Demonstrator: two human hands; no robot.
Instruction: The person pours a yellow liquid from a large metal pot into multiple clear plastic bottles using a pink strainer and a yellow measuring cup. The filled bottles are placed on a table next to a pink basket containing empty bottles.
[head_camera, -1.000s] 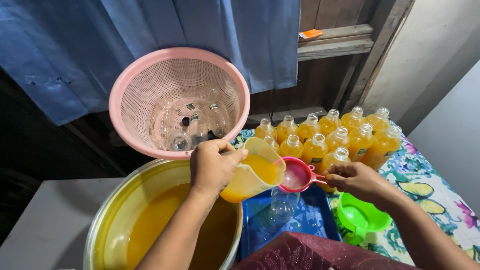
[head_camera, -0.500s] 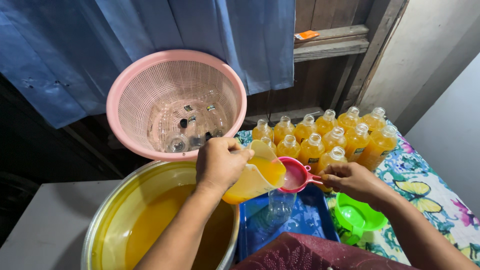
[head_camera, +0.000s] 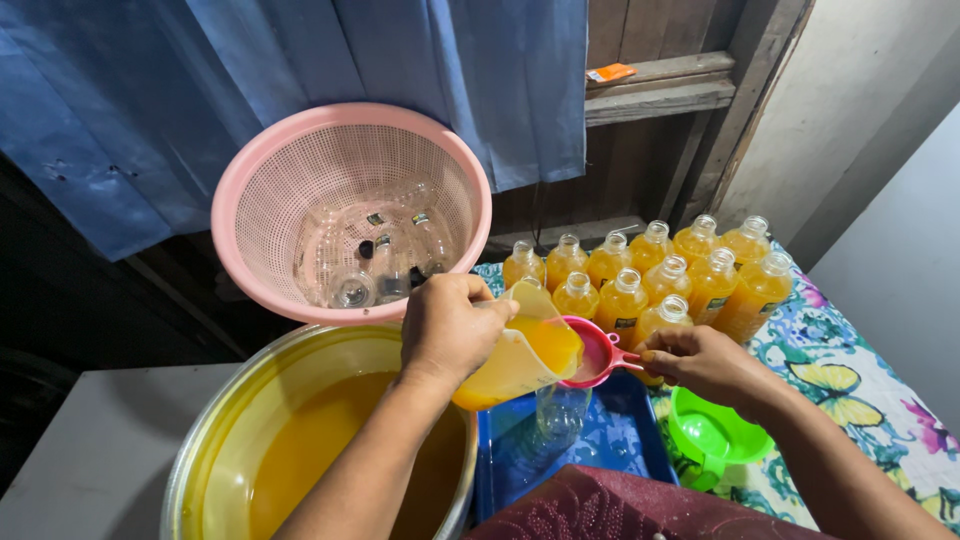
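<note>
My left hand (head_camera: 450, 325) grips a clear plastic jug (head_camera: 520, 360) of orange liquid, tilted with its spout over a pink funnel (head_camera: 592, 352). My right hand (head_camera: 700, 362) holds the funnel by its handle. The funnel sits in the neck of a clear bottle (head_camera: 560, 412) that stands on a blue tray (head_camera: 610, 440). Below my left arm is a large metal pot (head_camera: 230, 440) holding orange liquid.
Several uncapped bottles of orange liquid (head_camera: 650, 275) stand in rows on a floral cloth (head_camera: 860, 390). A pink mesh basket (head_camera: 300, 190) with empty clear bottles leans behind the pot. A green funnel (head_camera: 715, 435) lies right of the tray. A blue curtain (head_camera: 300, 70) hangs behind.
The jug has tipped further over the funnel and the level inside it looks lower. My right hand stays on the funnel handle.
</note>
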